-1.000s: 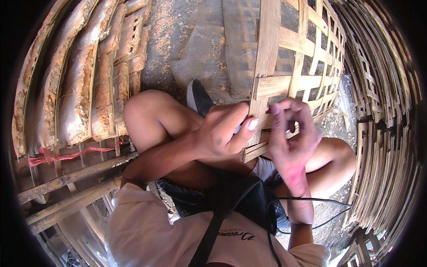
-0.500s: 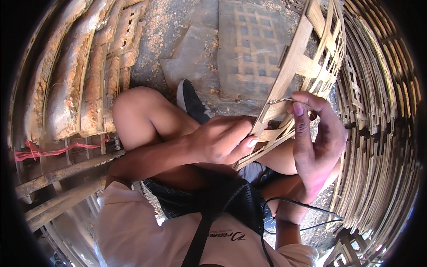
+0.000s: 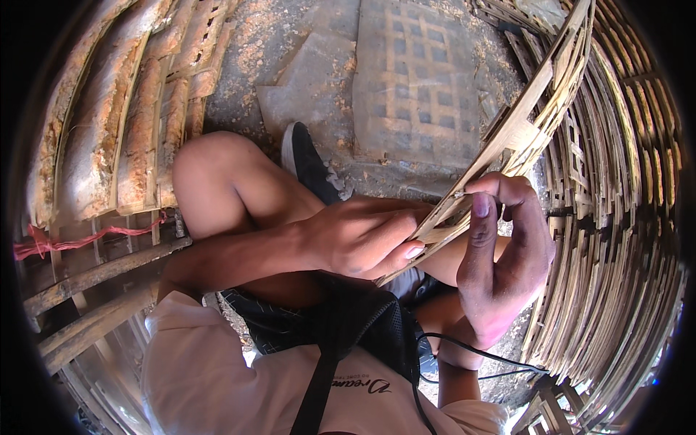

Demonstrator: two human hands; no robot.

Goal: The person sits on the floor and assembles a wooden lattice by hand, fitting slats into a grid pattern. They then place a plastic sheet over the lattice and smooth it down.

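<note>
A woven bamboo panel [image 3: 518, 134] with a flat split-bamboo rim stands tilted, nearly edge-on, across my lap. My left hand [image 3: 373, 235] is closed round the near end of its rim, thumb on the close side and the other fingers partly hidden behind the slats. Against the same rim, a little farther up, my right hand [image 3: 507, 254] pinches thumb and forefinger together at a thin pale strand [image 3: 459, 193]. Whether that strand is wire or string I cannot tell. Its remaining fingers are curled.
Stacks of bamboo panels [image 3: 602, 283] rise close on the right. At the left stand dusty bamboo slats [image 3: 134, 123] with a red plastic tie [image 3: 87, 235]. A flat grid-patterned sheet [image 3: 417, 87] lies on the floor ahead, beyond my shoe [image 3: 312, 163]. A black cable [image 3: 493, 353] hangs by my right forearm.
The panel has turned more edge-on, its far end swinging to the right. My right hand has come down slightly and to the left, still pinching. My left hand keeps its grip.
</note>
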